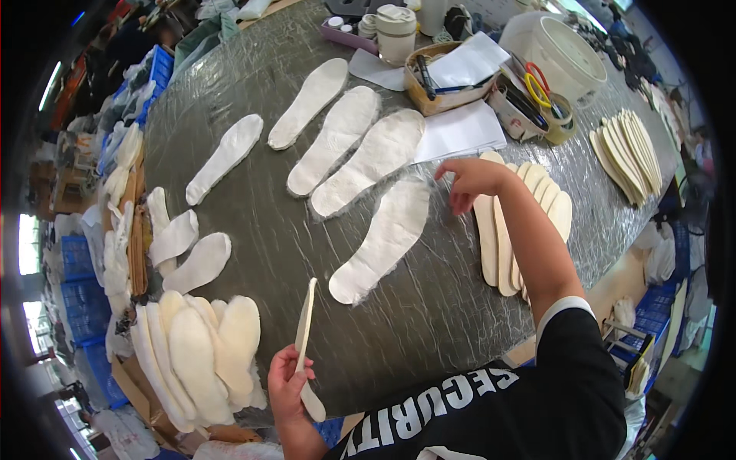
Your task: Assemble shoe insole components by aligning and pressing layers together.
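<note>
My left hand (287,383) grips a cream insole (305,326) by its lower part, upright and seen nearly edge-on. Over the table, my right hand (474,182) is open, fingers apart and bent, with nothing visible in it. It hovers between a white fleecy insole (381,241) with fuzzy edges and a fanned row of cream insoles (502,238), partly covered by my right forearm. Further fleecy insoles lie flat and spaced out, among them a large one (368,163) and a narrower one (225,159).
A stack of fluffy insoles (201,356) fills the near left table corner, with several thin ones (198,261) beyond it. Paper sheets (460,132), a tool basket (452,86), scissors (539,88) and a clear bucket (567,54) stand at the back. Another insole stack (627,157) lies far right.
</note>
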Motion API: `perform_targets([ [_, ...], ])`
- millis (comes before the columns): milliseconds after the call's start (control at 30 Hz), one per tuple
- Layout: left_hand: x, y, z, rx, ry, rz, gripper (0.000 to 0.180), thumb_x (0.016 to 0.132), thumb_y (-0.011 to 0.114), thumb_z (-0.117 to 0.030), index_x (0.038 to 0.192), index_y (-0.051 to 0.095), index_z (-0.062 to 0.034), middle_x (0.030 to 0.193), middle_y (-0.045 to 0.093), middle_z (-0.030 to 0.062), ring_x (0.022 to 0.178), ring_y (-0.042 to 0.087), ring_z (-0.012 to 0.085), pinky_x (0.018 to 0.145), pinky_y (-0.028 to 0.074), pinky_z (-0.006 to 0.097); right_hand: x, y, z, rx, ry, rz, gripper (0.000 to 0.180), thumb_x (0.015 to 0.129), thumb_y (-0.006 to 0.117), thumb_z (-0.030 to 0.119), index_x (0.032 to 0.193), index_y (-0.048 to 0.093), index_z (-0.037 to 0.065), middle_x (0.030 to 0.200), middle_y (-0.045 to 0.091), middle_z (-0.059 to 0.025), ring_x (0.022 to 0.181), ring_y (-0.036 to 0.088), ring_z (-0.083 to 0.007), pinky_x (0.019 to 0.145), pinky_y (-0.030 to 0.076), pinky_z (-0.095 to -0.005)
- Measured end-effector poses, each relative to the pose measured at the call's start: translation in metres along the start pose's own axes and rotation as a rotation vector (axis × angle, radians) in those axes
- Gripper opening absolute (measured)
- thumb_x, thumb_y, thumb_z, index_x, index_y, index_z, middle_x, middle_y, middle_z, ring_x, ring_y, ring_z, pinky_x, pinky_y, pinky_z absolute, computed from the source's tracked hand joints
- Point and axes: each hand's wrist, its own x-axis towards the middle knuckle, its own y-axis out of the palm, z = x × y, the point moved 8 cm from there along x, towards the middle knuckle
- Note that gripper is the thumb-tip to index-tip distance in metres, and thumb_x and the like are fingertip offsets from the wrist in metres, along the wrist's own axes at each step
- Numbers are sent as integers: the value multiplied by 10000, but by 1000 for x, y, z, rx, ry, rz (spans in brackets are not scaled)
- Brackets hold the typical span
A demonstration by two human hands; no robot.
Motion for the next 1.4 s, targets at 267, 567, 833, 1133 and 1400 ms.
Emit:
perform_targets([
  [267, 26, 2, 9, -91, -13, 42, 667, 707, 798, -374, 1157, 517, 31, 930, 609, 111, 706, 588, 140, 619, 492, 229, 68, -93, 8, -142, 22, -1014, 219, 794, 642, 214, 782, 621, -4, 688, 640, -141, 696, 647, -230, 610, 482, -324],
  [567, 16, -9, 11, -114, 33, 28, 598, 742, 769, -332, 1147, 514, 26, 943, 608, 106, 734, 581, 141, 678, 486, 246, 23, 68, 139, 386, -766, -616, 54, 866, 590, 77, 894, 544, 73, 818, 567, 12, 735, 538, -79, 636, 423, -240],
  [833, -37, -22, -16, -248, 414, -315, 630, 825, 619, -397, 1241, 460, 49, 994, 586, 162, 760, 588, 186, 639, 498, 283, -75, 238, 122, 982, -688, 172, 145, 938, 489, 49, 1081, 481, 63, 1077, 569, -50, 990, 578, -134, 833, 484, -316],
  [1133, -114, -16, -9, 36, 601, -319, 637, 883, 515, -408, 1325, 411, 40, 1244, 501, 172, 935, 546, 206, 696, 491, 303, -115, 223, -129, 1174, -274, -295, 200, 889, 496, -26, 1060, 459, 70, 982, 595, -63, 842, 587, -161, 682, 470, -297],
  [1400, -92, 106, 20, 430, 484, 139, 542, 719, 781, -246, 1114, 490, -15, 1269, 401, 145, 1107, 485, 222, 920, 433, 334, -166, 157, -149, -132, -510, -720, 348, 829, 595, -39, 1153, 516, 62, 964, 527, -74, 723, 505, -132, 626, 450, -278],
])
